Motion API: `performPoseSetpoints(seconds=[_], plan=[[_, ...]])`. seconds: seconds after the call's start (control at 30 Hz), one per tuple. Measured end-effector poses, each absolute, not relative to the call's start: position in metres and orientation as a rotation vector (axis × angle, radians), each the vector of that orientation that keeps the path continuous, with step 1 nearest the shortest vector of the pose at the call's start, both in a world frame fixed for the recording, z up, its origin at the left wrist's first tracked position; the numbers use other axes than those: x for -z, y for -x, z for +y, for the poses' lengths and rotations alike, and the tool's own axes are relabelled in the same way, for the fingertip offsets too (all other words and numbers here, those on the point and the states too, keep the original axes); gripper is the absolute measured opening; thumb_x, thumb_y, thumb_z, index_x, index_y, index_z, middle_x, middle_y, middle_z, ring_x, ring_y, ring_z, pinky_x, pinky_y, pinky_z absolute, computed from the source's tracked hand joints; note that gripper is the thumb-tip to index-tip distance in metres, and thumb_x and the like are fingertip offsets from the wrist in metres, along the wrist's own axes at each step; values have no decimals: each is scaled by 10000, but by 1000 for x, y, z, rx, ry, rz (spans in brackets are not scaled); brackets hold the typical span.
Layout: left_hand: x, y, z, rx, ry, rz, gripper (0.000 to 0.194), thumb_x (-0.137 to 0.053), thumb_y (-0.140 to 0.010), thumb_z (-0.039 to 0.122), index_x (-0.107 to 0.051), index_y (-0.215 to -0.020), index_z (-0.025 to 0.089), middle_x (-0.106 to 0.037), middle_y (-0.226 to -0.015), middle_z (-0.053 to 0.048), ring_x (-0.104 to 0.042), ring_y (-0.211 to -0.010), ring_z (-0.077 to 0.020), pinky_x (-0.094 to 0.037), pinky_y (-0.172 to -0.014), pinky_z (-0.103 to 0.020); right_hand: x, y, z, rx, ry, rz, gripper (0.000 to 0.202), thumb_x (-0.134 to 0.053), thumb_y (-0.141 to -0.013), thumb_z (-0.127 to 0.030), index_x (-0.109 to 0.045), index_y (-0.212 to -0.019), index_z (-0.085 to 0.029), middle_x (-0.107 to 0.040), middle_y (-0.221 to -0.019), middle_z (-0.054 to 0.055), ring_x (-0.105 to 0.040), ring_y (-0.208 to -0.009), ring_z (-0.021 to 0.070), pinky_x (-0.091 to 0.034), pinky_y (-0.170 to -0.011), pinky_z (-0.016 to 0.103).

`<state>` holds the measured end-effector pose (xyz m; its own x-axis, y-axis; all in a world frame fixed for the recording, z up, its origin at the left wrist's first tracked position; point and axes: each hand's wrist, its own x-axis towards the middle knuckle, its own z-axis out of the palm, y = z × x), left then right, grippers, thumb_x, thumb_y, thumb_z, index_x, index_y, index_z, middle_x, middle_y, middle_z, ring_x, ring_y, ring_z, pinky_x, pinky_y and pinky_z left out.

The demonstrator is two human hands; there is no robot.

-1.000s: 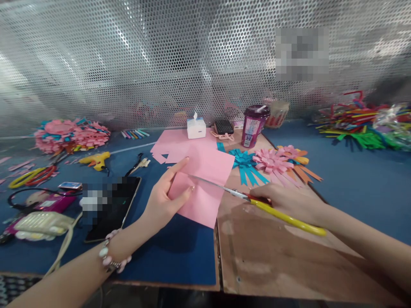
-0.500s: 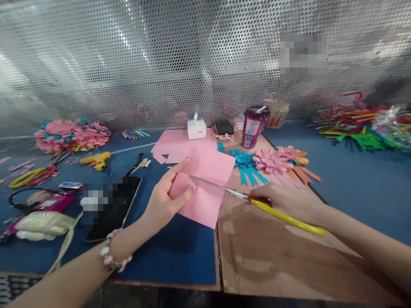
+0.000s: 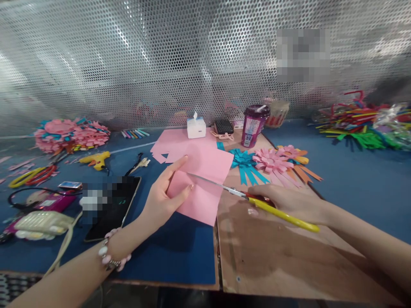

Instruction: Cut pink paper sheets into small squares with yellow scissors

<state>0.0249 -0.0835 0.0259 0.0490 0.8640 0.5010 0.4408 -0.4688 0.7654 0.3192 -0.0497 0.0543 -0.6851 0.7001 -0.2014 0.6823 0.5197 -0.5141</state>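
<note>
The left hand (image 3: 162,192) pinches a pink sheet (image 3: 207,203) between thumb and fingers; the right hand (image 3: 282,199), apart from it, is wrapped round the scissors (image 3: 236,192), whose blades reach across the sheet toward the left hand. Over the last second the sheet and handles have shifted slightly leftward together (the blades lie much the same on the pink), so the cutting seems little advanced. Just beyond the right hand, a blue rosette (image 3: 240,157) and a pink rosette (image 3: 272,160) rest on the worktop (image 3: 257,261); farther, past the left hand, stands a tissue pack (image 3: 196,128).
</note>
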Motion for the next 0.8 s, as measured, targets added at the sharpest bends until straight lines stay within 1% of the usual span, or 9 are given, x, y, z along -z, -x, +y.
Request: performPoseSetpoints(seconds=[0.17, 0.27, 0.4, 0.6, 0.8], plan=[[-23, -27, -86, -1360, -1863, 1238, 620, -659, -802, 237, -450, -1386, 232, -435, -1479, -75, -423, -1351, -254, -428, -1078, -389, -56, -318, -52, -900, 1225, -2731, 454, -432, -874, -604, -578, -920, -177, -641, -879, 62, -556, -743, 209, -409, -647, 304], [-22, -28, -88, -1357, -1845, 1206, 626, -667, -800, 233, -448, -1386, 241, -423, -1487, -73, -434, -1343, -255, -455, -1054, -377, -54, -318, -53, -903, 1211, -2720, 443, -459, -862, -604, -582, -943, -186, -639, -895, 55, -556, -752, 207, -405, -631, 294], [-24, -29, -88, -1374, -1850, 1225, 631, -683, -787, 240, -460, -1377, 241, -432, -1481, -76, -448, -1332, -261, -469, -1043, -379, -52, -319, -52, -943, 1174, -2661, 483, -491, -824, -634, -611, -978, -191, -630, -853, 41, -539, -721, 196, -402, -608, 284], [-24, -29, -89, -1376, -1899, 1219, 643, -693, -775, 228, -464, -1376, 234, -445, -1470, -84, -419, -1353, -262, -430, -1086, -392, -50, -321, -51, -936, 1164, -2637, 480, -508, -808, -641, -629, -972, -206, -630, -821, 35, -535, -710, 200, -428, -626, 297], [-20, -30, -91, -1376, -1909, 1226, 669, -691, -782, 217, -439, -1401, 253, -452, -1465, -75, -427, -1348, -257, -379, -1124, -412, -50, -320, -52, -891, 1161, -2691, 447, -459, -852, -619, -636, -966, -225, -649, -834, 35, -568, -743, 209, -456, -653, 293]])
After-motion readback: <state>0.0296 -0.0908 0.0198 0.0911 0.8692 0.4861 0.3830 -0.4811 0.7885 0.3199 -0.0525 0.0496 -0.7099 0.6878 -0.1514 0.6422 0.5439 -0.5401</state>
